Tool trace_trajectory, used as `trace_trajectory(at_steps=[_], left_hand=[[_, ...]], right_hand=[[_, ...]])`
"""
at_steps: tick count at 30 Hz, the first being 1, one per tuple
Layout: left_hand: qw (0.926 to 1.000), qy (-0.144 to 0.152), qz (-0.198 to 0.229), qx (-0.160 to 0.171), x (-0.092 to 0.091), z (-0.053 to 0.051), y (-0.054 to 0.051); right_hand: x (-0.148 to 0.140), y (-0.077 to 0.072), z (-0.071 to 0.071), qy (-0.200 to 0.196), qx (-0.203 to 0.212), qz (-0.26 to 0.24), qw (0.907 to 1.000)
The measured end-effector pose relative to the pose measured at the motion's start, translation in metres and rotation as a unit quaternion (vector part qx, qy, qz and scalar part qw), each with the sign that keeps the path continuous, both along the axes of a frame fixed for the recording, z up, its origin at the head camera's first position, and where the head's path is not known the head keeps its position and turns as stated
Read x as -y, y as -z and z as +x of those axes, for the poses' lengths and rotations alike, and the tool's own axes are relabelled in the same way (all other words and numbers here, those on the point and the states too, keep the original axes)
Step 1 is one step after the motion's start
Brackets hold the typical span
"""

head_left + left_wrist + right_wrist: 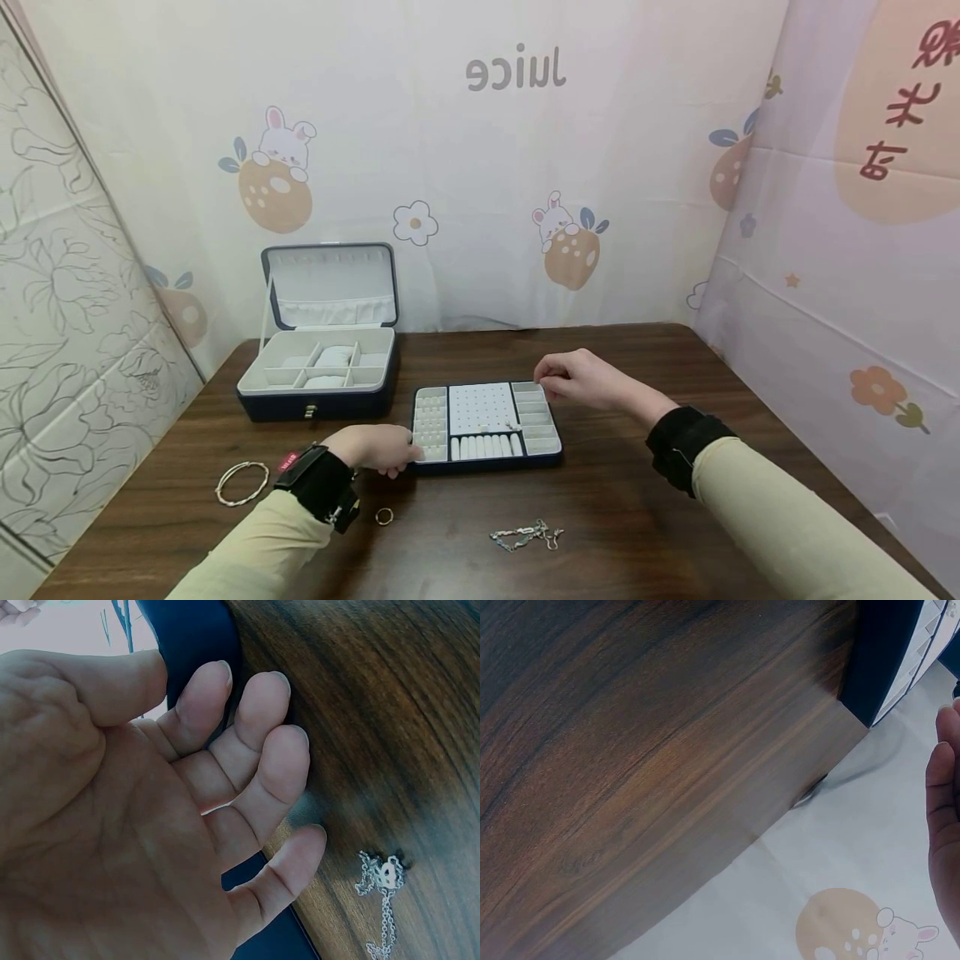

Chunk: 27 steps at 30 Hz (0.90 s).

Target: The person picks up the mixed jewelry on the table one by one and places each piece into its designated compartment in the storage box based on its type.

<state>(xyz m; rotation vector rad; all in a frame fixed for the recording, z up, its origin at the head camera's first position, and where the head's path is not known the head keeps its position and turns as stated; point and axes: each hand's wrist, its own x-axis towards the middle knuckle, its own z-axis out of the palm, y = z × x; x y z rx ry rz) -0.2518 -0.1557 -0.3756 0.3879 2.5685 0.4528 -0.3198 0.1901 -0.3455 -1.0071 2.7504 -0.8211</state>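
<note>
A dark blue jewelry tray [487, 467] with pale compartments, a dotted panel and ring rolls lies on the table. My left hand [382, 447] holds its front left corner; in the left wrist view the thumb [135, 686] lies at the rim and the bent fingers are by the dark outer wall. My right hand [581, 379] hovers at the tray's back right corner, fingers bent; whether anything is between its fingertips is hidden. A small shiny piece [513, 427] sits at the panel's lower right.
An open jewelry box [315, 407] with its lid raised stands at the back left. Nearer lie a bangle [242, 502], a ring [384, 523] and a silver chain [525, 532] on the brown table [630, 533]. A printed curtain [465, 167] hangs behind.
</note>
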Motion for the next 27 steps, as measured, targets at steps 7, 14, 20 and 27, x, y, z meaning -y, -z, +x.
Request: trace_trajectory(at_steps=[7, 14, 20, 27], left_hand=[[1.0000, -0.007, -0.001, 0.005, 0.000, 0.001, -0.001], [0.9999, -0.008, 0.001, 0.007, 0.000, 0.001, -0.002], [0.9999, -0.008, -0.001, 0.007, 0.000, 0.000, -0.001], [1.0000, -0.006, 0.003, 0.005, 0.000, 0.001, 0.000]], right_hand=[[0.005, -0.002, 0.001, 0.009, 0.018, -0.001, 0.9998], [0.009, -0.002, 0.001, 0.004, 0.030, -0.008, 0.9995], [0.010, -0.002, 0.001, 0.008, 0.048, -0.024, 0.9985], [0.012, -0.003, 0.002, 0.005, 0.073, -0.042, 0.9964]])
